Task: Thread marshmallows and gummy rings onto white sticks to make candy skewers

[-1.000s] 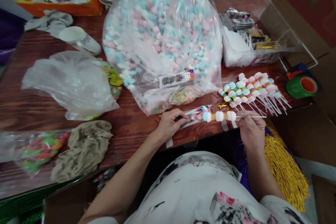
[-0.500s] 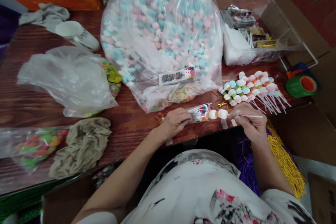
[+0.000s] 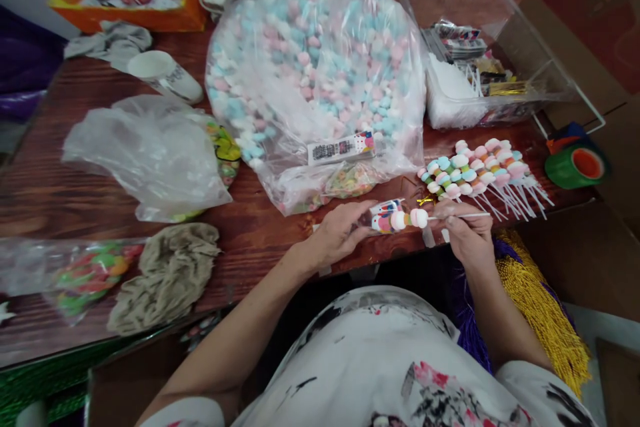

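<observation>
My left hand (image 3: 343,232) is closed on a small printed plastic wrapper (image 3: 384,215) near the table's front edge. Between the fingers and thumb of my right hand (image 3: 466,230) is the white stick of a marshmallow skewer (image 3: 419,217). Its pink, white and orange sweets point left, and the leading end is at or inside the wrapper's mouth. Finished-looking marshmallow skewers (image 3: 480,170) lie in a pile just beyond my right hand, their white sticks facing me. A gold twist tie (image 3: 425,201) rests between the wrapper and that pile.
Behind my hands lies a big clear bag of marshmallows (image 3: 320,73). A plastic bin (image 3: 465,117) with wrappers and sticks stands back right, near green tape (image 3: 573,165). Leftward are a plastic bag (image 3: 145,153), a cup (image 3: 167,77), a crumpled cloth (image 3: 167,280) and bagged gummies (image 3: 93,273).
The right hand has moved slightly left, bringing the skewer further towards the wrapper. More of the sweets now overlap the wrapper's opening. The whole view has shifted a little.
</observation>
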Motion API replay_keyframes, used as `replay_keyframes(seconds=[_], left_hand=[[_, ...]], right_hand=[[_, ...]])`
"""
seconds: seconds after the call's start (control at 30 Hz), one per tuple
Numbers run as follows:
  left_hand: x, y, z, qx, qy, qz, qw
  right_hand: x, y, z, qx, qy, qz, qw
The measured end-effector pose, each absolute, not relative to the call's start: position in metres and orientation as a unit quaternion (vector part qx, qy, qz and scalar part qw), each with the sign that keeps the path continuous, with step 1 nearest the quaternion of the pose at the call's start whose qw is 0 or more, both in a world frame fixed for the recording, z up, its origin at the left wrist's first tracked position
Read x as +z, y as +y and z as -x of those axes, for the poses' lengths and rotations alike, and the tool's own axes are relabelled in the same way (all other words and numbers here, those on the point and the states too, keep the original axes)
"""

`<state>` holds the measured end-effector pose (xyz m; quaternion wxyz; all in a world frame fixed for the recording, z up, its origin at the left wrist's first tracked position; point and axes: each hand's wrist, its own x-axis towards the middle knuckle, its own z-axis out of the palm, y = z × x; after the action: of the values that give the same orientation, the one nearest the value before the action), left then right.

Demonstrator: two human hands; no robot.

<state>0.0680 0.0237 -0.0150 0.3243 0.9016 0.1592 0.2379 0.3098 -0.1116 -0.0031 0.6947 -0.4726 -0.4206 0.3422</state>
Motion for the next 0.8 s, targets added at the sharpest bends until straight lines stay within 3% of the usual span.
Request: replay_keyframes(seconds=[0.3,0.6,0.8], left_hand=[[0.006,0.008,-0.074,0.198,0.187,-0.838,0.473],[0.004,-0.001,-0.08,0.18,0.172,-0.851,0.462],[0.006,-0.008,-0.08,0.176,0.211,-0.837,0.473]], right_hand=[[0.006,-0.109,-0.308,0.371,-0.413,0.466,0.689],[0.016,-0.103,-0.298,0.412,-0.345,0.435,0.723],[0.016,-0.112,-0.292,0.37,-0.419,0.502,0.66]])
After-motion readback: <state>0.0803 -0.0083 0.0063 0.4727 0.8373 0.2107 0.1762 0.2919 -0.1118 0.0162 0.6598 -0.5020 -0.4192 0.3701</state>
